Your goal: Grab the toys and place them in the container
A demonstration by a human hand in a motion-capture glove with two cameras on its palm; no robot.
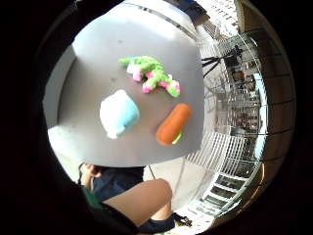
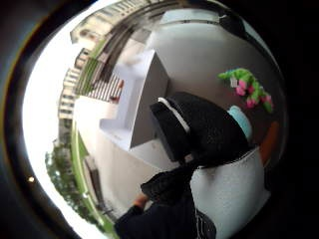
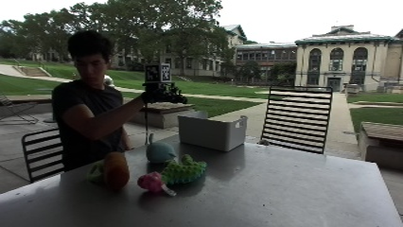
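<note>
A: Hand (image 3: 162, 94)?
B: Gloved right hand raised well above the counter (image 3: 283, 189), between the person and the bin (image 3: 211, 132). Nothing in it. In the thumb-side view the black fingers (image 2: 199, 129) hang loosely bent; in the outside view it is a dark shape, fingers not separable.

A: Toys?
B: Three, all lying on the counter near the person's edge. Carrot (image 1: 173, 124): on its side, long axis running from the counter's edge toward the middle, green tip toward the edge. Green-and-pink knitted toy (image 1: 151, 73): stretched out, long axis roughly crosswise to the carrot. Blue-and-white plush (image 1: 119, 113): beside the carrot, apart from it.

A: Bin?
B: White, open-topped, standing at the counter's far edge. Only its outer walls show; inside not visible.

A: Obscured?
B: In the thumb-side view, the glove hides most of the plush and carrot.
</note>
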